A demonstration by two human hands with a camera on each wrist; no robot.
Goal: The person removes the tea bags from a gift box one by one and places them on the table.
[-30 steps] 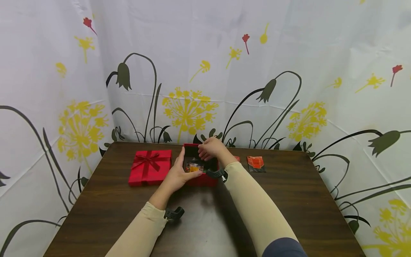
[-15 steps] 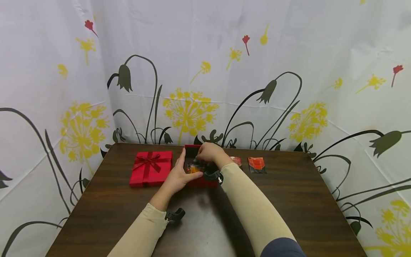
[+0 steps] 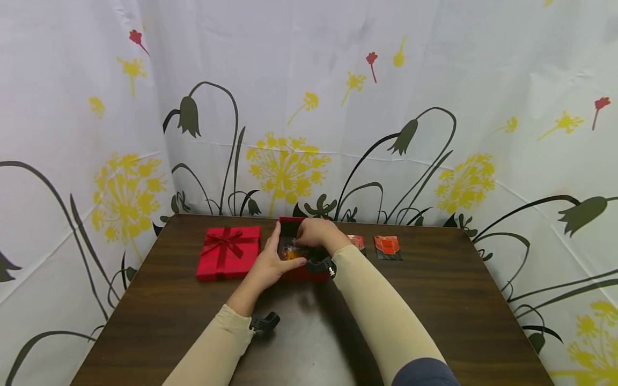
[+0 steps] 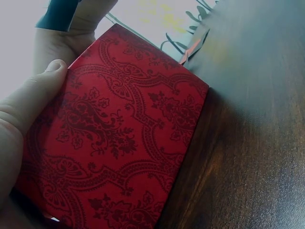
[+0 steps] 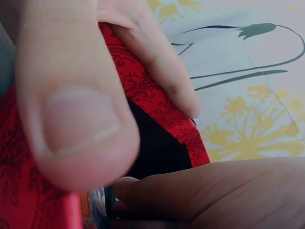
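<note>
An uncovered red box [image 3: 301, 275] with a dark inside stands at the table's back; the left wrist view shows the dark flowery pattern on its wall [image 4: 114, 138]. My left hand [image 3: 267, 262] holds its near left corner, thumb across the near rim, fingers along the left wall. My right hand [image 3: 316, 234] reaches down into the box with bent fingers. Its fingertips pinch the edge of a small shiny packet [image 3: 294, 252] with orange on it, partly hidden by both hands. In the right wrist view, a sliver of the packet [image 5: 97, 207] shows beside the fingertips.
Left of the box lies a red lid [image 3: 228, 253] with a ribbon bow. To the right are a red packet [image 3: 357, 241], partly behind the right arm, and an orange and black packet [image 3: 388, 247]. A flowered curtain [image 3: 309, 107] hangs behind the table [image 3: 434, 300].
My right hand has lowered from above the box's rim into it, and its fingers have come to the packet. The left hand keeps its place on the box.
</note>
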